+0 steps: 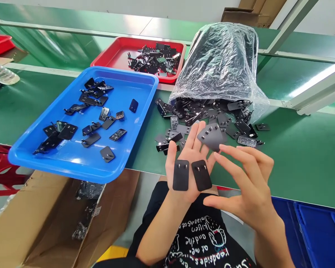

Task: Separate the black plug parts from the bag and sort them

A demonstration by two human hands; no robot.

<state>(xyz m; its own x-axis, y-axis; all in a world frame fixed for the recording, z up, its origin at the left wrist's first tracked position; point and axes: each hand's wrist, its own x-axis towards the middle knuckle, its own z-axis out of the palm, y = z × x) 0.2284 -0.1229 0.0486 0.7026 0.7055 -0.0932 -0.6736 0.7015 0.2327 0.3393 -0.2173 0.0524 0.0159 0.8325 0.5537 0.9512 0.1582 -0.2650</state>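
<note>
My left hand (194, 154) is palm up with its fingers stretched out. Lying on its palm are two black rectangular two-pin plates (180, 178), their pins facing up. A larger dark plate (212, 137) with rounded corners and several short pins rests at its fingers. To the right, my right hand (245, 186) has thumb and fingers spread, with nothing gripped between them. Its fingertips are close to the larger plate's lower edge; whether they touch it I cannot tell. Just beyond my hands, a loose pile of similar black plates (201, 113) spills from a clear plastic bag (220, 59).
A blue tray (100, 173) at left holds scattered black pieces. Behind it, a red tray (107, 56) holds more. The green table (304, 156) ends just in front of me. Below stand a cardboard box (114, 212) and blue bins (321, 227). A clear bottle (2, 72) lies far left.
</note>
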